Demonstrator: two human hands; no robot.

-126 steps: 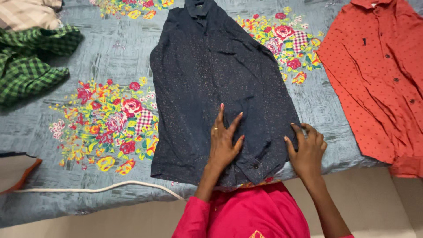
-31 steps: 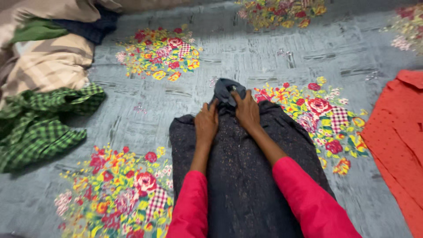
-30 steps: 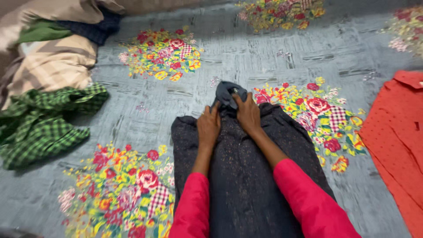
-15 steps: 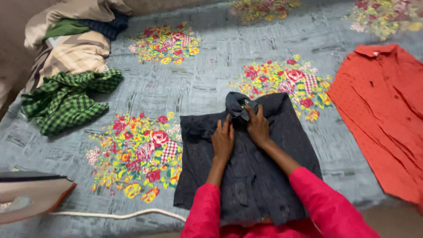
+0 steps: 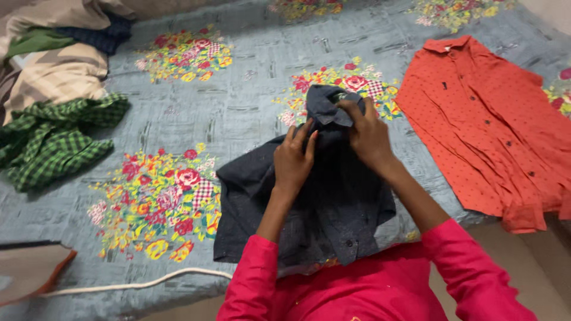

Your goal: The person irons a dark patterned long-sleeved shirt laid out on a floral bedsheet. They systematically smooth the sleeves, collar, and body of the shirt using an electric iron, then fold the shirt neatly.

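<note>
A dark navy dotted shirt (image 5: 333, 208) lies bunched on the grey flowered bedsheet (image 5: 196, 107), its collar end lifted. My left hand (image 5: 294, 160) grips the shirt's upper part just below the collar. The fingers of my right hand (image 5: 367, 134) pinch the collar itself and hold it raised off the sheet. Both arms wear bright pink sleeves, which cover the shirt's near edge.
An orange dotted shirt (image 5: 493, 125) lies spread flat at the right. A green checked garment (image 5: 50, 139) and a pile of beige and dark clothes (image 5: 59, 53) sit at the left. A white cord (image 5: 137, 282) runs along the bed's near edge beside an iron's soleplate (image 5: 30, 270).
The shirt was spread flat, then folded. Since half a second ago both hands have lifted the collar end up off the sheet, and the shirt has bunched and slid nearer to me.
</note>
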